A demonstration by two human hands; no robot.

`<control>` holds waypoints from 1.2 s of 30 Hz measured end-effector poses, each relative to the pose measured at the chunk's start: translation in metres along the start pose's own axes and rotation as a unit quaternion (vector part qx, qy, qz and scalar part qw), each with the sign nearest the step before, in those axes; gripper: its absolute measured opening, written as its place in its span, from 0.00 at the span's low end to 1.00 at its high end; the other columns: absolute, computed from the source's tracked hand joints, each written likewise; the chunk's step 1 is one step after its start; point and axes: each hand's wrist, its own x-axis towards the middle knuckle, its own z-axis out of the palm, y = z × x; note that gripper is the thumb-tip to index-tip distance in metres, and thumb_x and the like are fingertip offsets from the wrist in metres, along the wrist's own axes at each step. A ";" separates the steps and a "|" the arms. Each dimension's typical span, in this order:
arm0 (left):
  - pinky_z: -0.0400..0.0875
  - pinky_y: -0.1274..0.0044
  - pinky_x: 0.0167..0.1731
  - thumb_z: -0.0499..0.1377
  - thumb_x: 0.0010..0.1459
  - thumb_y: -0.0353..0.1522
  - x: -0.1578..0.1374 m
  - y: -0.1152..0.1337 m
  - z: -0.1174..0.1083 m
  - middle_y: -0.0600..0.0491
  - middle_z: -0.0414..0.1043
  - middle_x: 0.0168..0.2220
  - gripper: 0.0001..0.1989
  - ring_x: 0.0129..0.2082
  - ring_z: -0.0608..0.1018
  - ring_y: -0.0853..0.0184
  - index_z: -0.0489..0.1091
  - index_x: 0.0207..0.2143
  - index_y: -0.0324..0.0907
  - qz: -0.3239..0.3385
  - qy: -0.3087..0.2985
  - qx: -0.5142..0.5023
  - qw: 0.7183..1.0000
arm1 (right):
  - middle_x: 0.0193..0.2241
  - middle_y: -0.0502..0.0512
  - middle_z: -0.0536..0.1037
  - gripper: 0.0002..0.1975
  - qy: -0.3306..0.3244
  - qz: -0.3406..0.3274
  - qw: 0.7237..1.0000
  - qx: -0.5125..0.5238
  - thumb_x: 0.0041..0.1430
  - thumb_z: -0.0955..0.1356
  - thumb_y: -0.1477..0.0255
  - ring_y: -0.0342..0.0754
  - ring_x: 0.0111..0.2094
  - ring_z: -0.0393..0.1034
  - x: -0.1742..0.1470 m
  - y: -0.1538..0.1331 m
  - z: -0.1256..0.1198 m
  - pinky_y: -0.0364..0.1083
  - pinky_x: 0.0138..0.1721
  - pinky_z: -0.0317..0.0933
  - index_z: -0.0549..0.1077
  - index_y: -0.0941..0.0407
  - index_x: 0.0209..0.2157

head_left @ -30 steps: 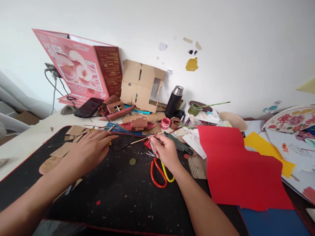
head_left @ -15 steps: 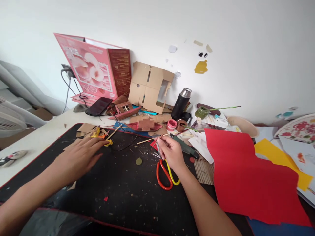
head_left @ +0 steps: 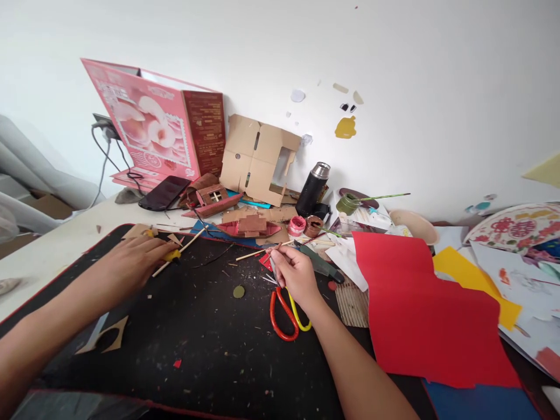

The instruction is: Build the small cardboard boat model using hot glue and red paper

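My left hand (head_left: 135,256) is at the left of the black mat, its fingers closed over a yellow tool (head_left: 173,255) with a dark tip, apparently a glue gun, mostly hidden under the palm. A thin wooden stick (head_left: 189,247) lies beside those fingers. My right hand (head_left: 295,271) is pinched, with a small thin brown piece (head_left: 275,247) at its fingertips. Under this hand and wrist lie scissors with one red and one yellow handle (head_left: 283,318), their blades partly covered. A round olive-green disc (head_left: 238,291) lies on the mat between my hands.
Two reddish model boats (head_left: 249,227) (head_left: 214,201), paint jars (head_left: 297,225), and a black thermos (head_left: 312,189) stand behind the mat (head_left: 205,350). A green-handled cutter (head_left: 321,262) and a large red sheet (head_left: 429,309) lie right. Cut cardboard (head_left: 118,335) lies near my left forearm.
My left hand has closed over the yellow tool and drawn it slightly left. The cut cardboard by my left forearm is now uncovered. My right hand keeps its pinch; the view has shifted.
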 end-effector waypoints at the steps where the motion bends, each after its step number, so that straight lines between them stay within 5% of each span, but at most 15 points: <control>1: 0.70 0.56 0.61 0.47 0.71 0.31 0.001 -0.005 -0.002 0.40 0.84 0.53 0.24 0.54 0.81 0.49 0.79 0.57 0.41 0.002 0.004 0.009 1.000 | 0.16 0.42 0.66 0.26 -0.001 0.000 1.000 0.001 0.64 0.72 0.44 0.41 0.15 0.56 0.000 0.000 0.000 0.42 0.19 0.51 0.78 0.55 0.40; 5: 0.70 0.58 0.62 0.46 0.70 0.31 0.004 -0.019 -0.007 0.40 0.83 0.54 0.24 0.56 0.80 0.49 0.79 0.56 0.39 -0.008 -0.009 0.037 0.999 | 0.17 0.42 0.66 0.26 -0.002 0.000 1.000 0.003 0.65 0.72 0.45 0.41 0.15 0.57 -0.001 -0.002 0.001 0.42 0.19 0.51 0.79 0.56 0.40; 8: 0.67 0.52 0.66 0.44 0.71 0.33 0.002 -0.006 -0.009 0.35 0.80 0.60 0.27 0.63 0.76 0.44 0.79 0.58 0.35 -0.015 0.039 0.052 0.998 | 0.16 0.42 0.66 0.26 -0.002 -0.002 1.000 0.008 0.65 0.72 0.46 0.40 0.15 0.56 -0.001 -0.001 0.001 0.42 0.19 0.51 0.79 0.56 0.41; 11: 0.65 0.50 0.68 0.47 0.71 0.39 0.002 0.041 -0.015 0.37 0.79 0.61 0.26 0.64 0.76 0.43 0.79 0.58 0.40 -0.020 0.110 -0.026 0.993 | 0.16 0.41 0.66 0.26 -0.007 0.002 1.000 0.012 0.65 0.72 0.47 0.40 0.15 0.57 0.000 0.000 0.002 0.41 0.19 0.51 0.80 0.57 0.43; 14: 0.78 0.65 0.57 0.53 0.71 0.49 0.015 0.101 -0.023 0.48 0.83 0.58 0.24 0.54 0.84 0.53 0.80 0.58 0.50 -0.010 0.036 -0.219 0.975 | 0.17 0.42 0.67 0.26 -0.008 0.012 1.000 0.013 0.64 0.72 0.48 0.40 0.15 0.58 0.000 0.000 0.002 0.41 0.18 0.51 0.81 0.58 0.45; 18: 0.78 0.68 0.54 0.53 0.70 0.47 0.056 0.145 -0.026 0.49 0.86 0.52 0.23 0.50 0.86 0.53 0.83 0.53 0.48 -0.029 -0.011 -0.302 0.953 | 0.16 0.41 0.66 0.26 -0.006 0.000 1.000 0.026 0.65 0.71 0.49 0.39 0.15 0.57 0.000 -0.002 0.001 0.41 0.18 0.50 0.81 0.58 0.45; 25: 0.75 0.70 0.45 0.54 0.70 0.50 0.107 0.151 -0.020 0.49 0.86 0.44 0.24 0.44 0.84 0.54 0.83 0.46 0.45 0.017 -0.062 -0.389 0.919 | 0.17 0.41 0.66 0.27 0.000 -0.011 0.998 0.067 0.65 0.72 0.46 0.38 0.14 0.55 0.002 -0.004 -0.004 0.40 0.17 0.49 0.81 0.57 0.44; 30: 0.68 0.75 0.32 0.54 0.68 0.57 0.109 0.153 -0.009 0.54 0.76 0.31 0.29 0.30 0.73 0.63 0.78 0.36 0.42 0.010 -0.084 -0.494 0.865 | 0.17 0.41 0.67 0.27 0.005 -0.013 0.996 0.088 0.65 0.72 0.47 0.38 0.14 0.56 0.003 -0.006 -0.006 0.39 0.17 0.49 0.81 0.57 0.47; 36: 0.65 0.76 0.33 0.60 0.64 0.58 0.103 0.154 -0.005 0.56 0.71 0.29 0.28 0.30 0.70 0.66 0.76 0.33 0.42 -0.017 -0.090 -0.557 0.825 | 0.18 0.42 0.68 0.27 -0.010 -0.003 0.996 0.093 0.65 0.72 0.47 0.38 0.14 0.57 0.003 -0.005 -0.004 0.40 0.17 0.49 0.81 0.58 0.46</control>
